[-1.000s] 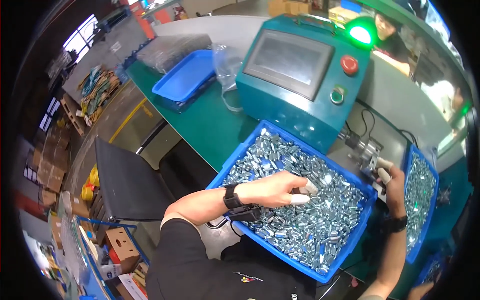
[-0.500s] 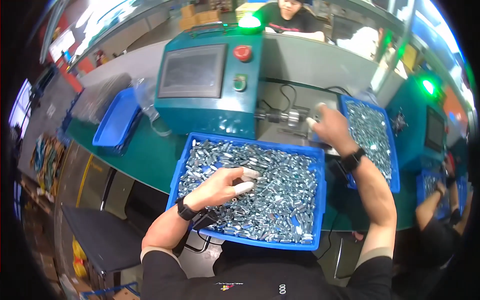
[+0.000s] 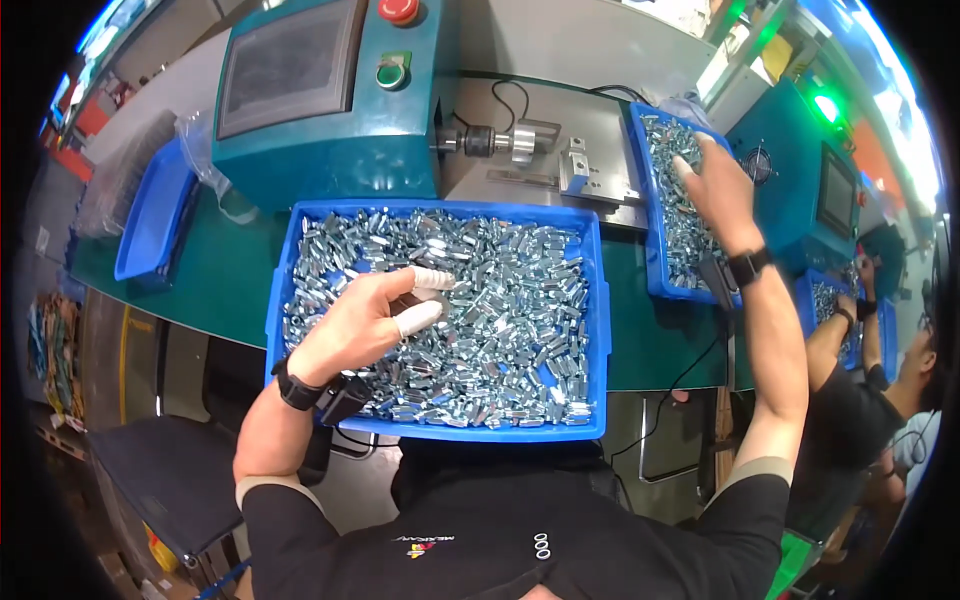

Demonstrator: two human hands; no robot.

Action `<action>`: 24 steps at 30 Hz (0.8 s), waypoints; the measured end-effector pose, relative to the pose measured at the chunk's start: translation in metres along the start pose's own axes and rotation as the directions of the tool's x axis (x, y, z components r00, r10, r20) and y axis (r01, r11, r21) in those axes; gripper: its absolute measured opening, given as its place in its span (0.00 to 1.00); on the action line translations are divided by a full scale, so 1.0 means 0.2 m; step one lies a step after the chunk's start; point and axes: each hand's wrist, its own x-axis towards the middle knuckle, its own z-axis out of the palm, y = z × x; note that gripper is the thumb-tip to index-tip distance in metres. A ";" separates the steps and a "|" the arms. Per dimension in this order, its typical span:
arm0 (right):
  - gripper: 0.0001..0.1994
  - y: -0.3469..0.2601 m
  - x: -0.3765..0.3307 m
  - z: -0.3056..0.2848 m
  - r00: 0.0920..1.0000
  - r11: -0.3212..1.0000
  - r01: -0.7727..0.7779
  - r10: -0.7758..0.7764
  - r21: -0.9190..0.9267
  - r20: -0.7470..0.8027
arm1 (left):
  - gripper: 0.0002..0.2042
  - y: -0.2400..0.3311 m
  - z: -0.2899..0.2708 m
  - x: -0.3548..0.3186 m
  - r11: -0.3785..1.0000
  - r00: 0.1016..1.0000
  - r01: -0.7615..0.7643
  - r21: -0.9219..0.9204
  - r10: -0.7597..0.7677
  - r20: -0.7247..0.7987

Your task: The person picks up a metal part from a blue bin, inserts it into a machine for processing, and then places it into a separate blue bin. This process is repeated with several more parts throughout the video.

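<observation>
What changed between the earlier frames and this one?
The right hand moved rightward from beside the spindle to above the narrower blue tray; whether it let go of anything is unclear. The left hand stayed at the larger blue tray.

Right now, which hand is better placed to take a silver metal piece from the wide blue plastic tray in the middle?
Probably the left hand: it is over the silver metal pieces in this wide blue tray; the right hand is over another blue tray.

Black shirt (image 3: pixel 490 525), six o'clock: small line of white lettering (image 3: pixel 437 539), coloured emblem (image 3: pixel 416 549); white ring-shaped marks (image 3: pixel 542 546) alongside.
</observation>
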 end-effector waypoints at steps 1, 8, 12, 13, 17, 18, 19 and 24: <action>0.23 -0.04 -0.04 -0.02 1.000 1.000 0.008 -0.008 -0.003 0.009 | 0.18 0.00 0.00 -0.01 1.000 1.000 0.006 -0.011 -0.006 -0.002; 0.12 -0.54 -0.33 0.06 0.772 0.625 0.404 -0.625 0.667 0.117 | 0.18 -0.02 0.02 0.00 0.992 0.998 0.064 -0.106 -0.062 0.016; 0.09 -0.62 -0.36 0.09 0.726 0.698 0.395 -0.635 0.597 0.262 | 0.18 -0.01 0.03 0.02 0.991 0.996 0.087 -0.100 -0.088 -0.011; 0.09 -0.62 -0.35 0.09 0.728 0.691 0.382 -0.634 0.614 0.260 | 0.18 -0.01 0.02 0.02 0.991 0.996 0.088 -0.098 -0.089 -0.009; 0.09 -0.56 -0.29 0.03 0.804 0.573 -0.017 -0.480 0.820 0.351 | 0.18 -0.01 0.02 0.01 0.992 0.997 0.075 -0.102 -0.078 -0.026; 0.08 -0.55 -0.27 0.01 0.816 0.465 -0.211 -0.401 0.860 0.417 | 0.18 -0.01 0.01 0.00 0.994 0.997 0.075 -0.075 -0.076 -0.019; 0.08 -0.53 -0.24 0.00 0.816 0.470 -0.216 -0.394 0.856 0.423 | 0.18 0.00 0.01 0.00 0.997 0.998 0.067 -0.045 -0.067 -0.001; 0.10 -0.44 0.02 0.04 0.931 0.413 -0.226 -0.175 0.882 0.320 | 0.18 0.02 0.01 0.01 0.998 0.998 0.057 0.004 -0.057 0.028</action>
